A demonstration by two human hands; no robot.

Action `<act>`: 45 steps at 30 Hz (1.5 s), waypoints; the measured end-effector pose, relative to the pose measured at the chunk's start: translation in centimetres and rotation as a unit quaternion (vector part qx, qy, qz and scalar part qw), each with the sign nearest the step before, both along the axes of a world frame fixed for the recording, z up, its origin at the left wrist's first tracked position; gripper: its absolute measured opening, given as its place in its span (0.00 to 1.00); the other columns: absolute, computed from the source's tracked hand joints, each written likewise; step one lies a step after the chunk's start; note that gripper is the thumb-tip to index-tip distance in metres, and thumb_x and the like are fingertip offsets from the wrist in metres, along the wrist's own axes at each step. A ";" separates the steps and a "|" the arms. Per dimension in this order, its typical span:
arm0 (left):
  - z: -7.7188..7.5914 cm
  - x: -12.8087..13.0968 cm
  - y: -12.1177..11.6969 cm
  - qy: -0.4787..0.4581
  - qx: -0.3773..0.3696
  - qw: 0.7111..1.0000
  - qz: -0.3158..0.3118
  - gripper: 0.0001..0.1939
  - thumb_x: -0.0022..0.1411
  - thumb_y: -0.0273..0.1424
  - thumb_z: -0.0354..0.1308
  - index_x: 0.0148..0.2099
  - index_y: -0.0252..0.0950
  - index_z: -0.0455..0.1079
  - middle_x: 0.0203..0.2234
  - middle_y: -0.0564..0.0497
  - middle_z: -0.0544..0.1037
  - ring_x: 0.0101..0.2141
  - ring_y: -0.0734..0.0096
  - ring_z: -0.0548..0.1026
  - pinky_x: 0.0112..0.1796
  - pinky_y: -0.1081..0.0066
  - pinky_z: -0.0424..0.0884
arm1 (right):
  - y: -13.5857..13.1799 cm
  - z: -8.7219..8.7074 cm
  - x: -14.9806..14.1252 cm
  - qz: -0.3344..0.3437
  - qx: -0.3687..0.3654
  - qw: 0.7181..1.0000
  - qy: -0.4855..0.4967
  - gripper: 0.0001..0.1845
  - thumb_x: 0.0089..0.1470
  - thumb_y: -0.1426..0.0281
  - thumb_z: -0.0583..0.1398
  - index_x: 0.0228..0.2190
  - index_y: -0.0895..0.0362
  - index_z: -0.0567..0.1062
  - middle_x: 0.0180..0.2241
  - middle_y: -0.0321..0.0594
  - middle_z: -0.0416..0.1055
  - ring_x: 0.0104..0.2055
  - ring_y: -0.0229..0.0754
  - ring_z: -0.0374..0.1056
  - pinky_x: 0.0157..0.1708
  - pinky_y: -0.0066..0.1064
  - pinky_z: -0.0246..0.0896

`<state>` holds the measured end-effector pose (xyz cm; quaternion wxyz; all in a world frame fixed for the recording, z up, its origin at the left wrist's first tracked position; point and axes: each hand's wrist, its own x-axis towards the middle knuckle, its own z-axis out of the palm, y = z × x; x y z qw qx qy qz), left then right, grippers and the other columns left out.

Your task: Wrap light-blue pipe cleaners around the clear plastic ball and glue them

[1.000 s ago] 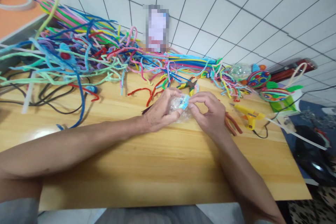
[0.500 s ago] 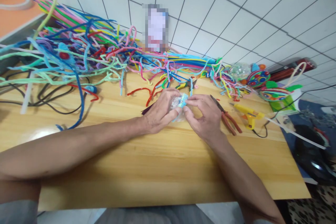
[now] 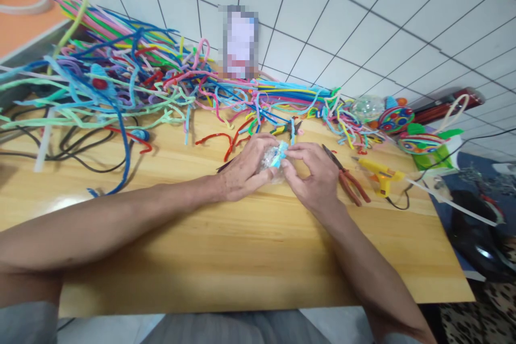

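Observation:
Between my hands, over the middle of the table, is a clear plastic ball [image 3: 267,159] with a light-blue and yellow fuzzy pipe-cleaner piece [image 3: 280,155] on its right side. My left hand [image 3: 249,167] is closed around the ball's left side, its thumb below and fingers behind. On the right, my right hand [image 3: 313,173] pinches the edge of the pipe-cleaner piece with thumb and forefinger. The ball's underside is hidden. Just behind my hands lie yellow-handled scissors [image 3: 279,131] and short bent pipe cleaners.
Pliers with orange handles [image 3: 355,187] and a yellow hot glue gun [image 3: 381,174] lie to the right. A big tangle of coloured pipe cleaners [image 3: 133,75] fills the back left. A phone [image 3: 241,43] leans on the tiled wall. Decorated balls [image 3: 397,117] stand at the back right.
My right hand has shifted very slightly left, its fingers still at the pipe-cleaner piece. The ball is tilted a little differently in my left hand. The rest of the table looks the same.

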<state>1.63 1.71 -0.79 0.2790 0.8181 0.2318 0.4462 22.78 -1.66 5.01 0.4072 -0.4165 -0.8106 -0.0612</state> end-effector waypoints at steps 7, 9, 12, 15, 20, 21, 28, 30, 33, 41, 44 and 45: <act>0.1 -0.3 0.8 -0.007 0.009 0.999 -0.044 0.36 0.68 0.35 0.62 0.74 0.42 0.54 0.66 0.35 0.67 0.70 0.43 0.66 0.68 0.39 0.69 | 0.5 -0.3 0.3 -0.007 -0.003 1.000 0.023 0.07 0.63 0.73 0.66 0.41 0.50 0.82 0.41 0.42 0.85 0.45 0.48 0.82 0.48 0.43 0.80; 0.0 -0.3 0.9 0.001 0.014 0.999 -0.043 0.42 0.64 0.33 0.65 0.75 0.43 0.53 0.67 0.34 0.67 0.72 0.41 0.66 0.69 0.37 0.68 | 0.7 -0.4 0.5 -0.011 -0.011 0.999 0.032 0.08 0.62 0.74 0.66 0.41 0.49 0.82 0.41 0.41 0.85 0.44 0.48 0.82 0.48 0.44 0.80; -0.1 -0.3 1.2 0.012 0.013 0.999 -0.049 0.45 0.63 0.32 0.67 0.76 0.44 0.53 0.70 0.34 0.67 0.73 0.40 0.65 0.70 0.36 0.67 | 0.9 -0.4 0.7 -0.011 -0.027 0.999 0.044 0.08 0.62 0.73 0.66 0.41 0.49 0.83 0.41 0.41 0.85 0.44 0.48 0.82 0.47 0.44 0.80; -0.2 -0.5 1.6 0.013 0.018 0.998 -0.065 0.44 0.64 0.33 0.67 0.77 0.44 0.53 0.71 0.34 0.67 0.74 0.40 0.64 0.71 0.36 0.67 | 1.0 -0.5 0.9 -0.012 -0.038 0.998 0.050 0.06 0.62 0.73 0.66 0.40 0.50 0.82 0.41 0.42 0.85 0.43 0.47 0.82 0.44 0.42 0.79; 0.0 -0.8 1.8 0.030 0.024 0.996 -0.086 0.42 0.69 0.36 0.64 0.78 0.44 0.50 0.73 0.34 0.65 0.76 0.40 0.61 0.72 0.35 0.65 | 1.1 -0.6 1.1 -0.013 -0.038 0.998 0.055 0.05 0.63 0.72 0.65 0.39 0.50 0.82 0.41 0.42 0.85 0.43 0.46 0.81 0.42 0.40 0.78; 0.1 -0.8 1.8 0.034 0.023 0.995 -0.086 0.43 0.69 0.36 0.64 0.78 0.44 0.49 0.73 0.34 0.65 0.76 0.40 0.61 0.72 0.35 0.65 | 1.2 -0.7 1.1 -0.010 -0.035 0.998 0.056 0.05 0.63 0.72 0.65 0.39 0.50 0.82 0.41 0.42 0.85 0.42 0.46 0.81 0.42 0.40 0.78; 0.0 -0.6 1.8 0.038 0.036 0.996 -0.069 0.47 0.64 0.34 0.67 0.79 0.45 0.49 0.72 0.34 0.66 0.75 0.39 0.62 0.70 0.33 0.67 | 1.2 -0.7 1.1 -0.010 -0.042 0.997 0.058 0.06 0.62 0.72 0.66 0.40 0.50 0.82 0.41 0.41 0.85 0.43 0.47 0.81 0.44 0.42 0.79; 0.0 -0.6 1.9 0.042 0.039 0.996 -0.073 0.45 0.66 0.34 0.65 0.78 0.45 0.49 0.71 0.34 0.67 0.75 0.41 0.63 0.70 0.35 0.68 | 1.2 -0.7 1.2 -0.005 -0.042 0.997 0.065 0.06 0.63 0.72 0.65 0.40 0.50 0.83 0.41 0.41 0.85 0.43 0.46 0.81 0.43 0.41 0.79; 0.2 -0.6 1.9 0.037 0.036 0.996 -0.077 0.43 0.66 0.34 0.65 0.78 0.43 0.50 0.71 0.34 0.67 0.75 0.43 0.63 0.71 0.38 0.67 | 1.3 -0.7 1.2 0.002 -0.044 0.997 0.070 0.05 0.64 0.72 0.65 0.40 0.50 0.83 0.41 0.42 0.85 0.43 0.46 0.81 0.42 0.40 0.79; 1.0 -1.3 1.4 0.028 -0.085 0.994 -0.067 0.33 0.73 0.44 0.61 0.73 0.44 0.56 0.68 0.37 0.68 0.65 0.44 0.72 0.63 0.44 0.75 | 1.0 -0.5 0.9 0.014 -0.040 0.998 0.054 0.06 0.63 0.71 0.67 0.41 0.49 0.83 0.42 0.41 0.85 0.45 0.48 0.82 0.49 0.46 0.78; 1.2 -1.3 1.4 0.039 -0.106 0.991 -0.067 0.34 0.74 0.45 0.59 0.75 0.44 0.54 0.65 0.39 0.71 0.60 0.48 0.75 0.59 0.48 0.77 | 1.0 -0.7 0.8 0.024 -0.031 0.998 0.056 0.06 0.64 0.72 0.67 0.41 0.49 0.83 0.42 0.41 0.85 0.45 0.48 0.81 0.48 0.45 0.78; 1.3 -1.3 1.4 0.045 -0.110 0.991 -0.066 0.33 0.75 0.45 0.59 0.75 0.44 0.55 0.64 0.39 0.71 0.58 0.49 0.76 0.59 0.49 0.77 | 1.1 -0.7 0.8 0.026 -0.030 0.998 0.057 0.06 0.63 0.72 0.67 0.41 0.49 0.83 0.42 0.41 0.85 0.45 0.48 0.81 0.48 0.45 0.77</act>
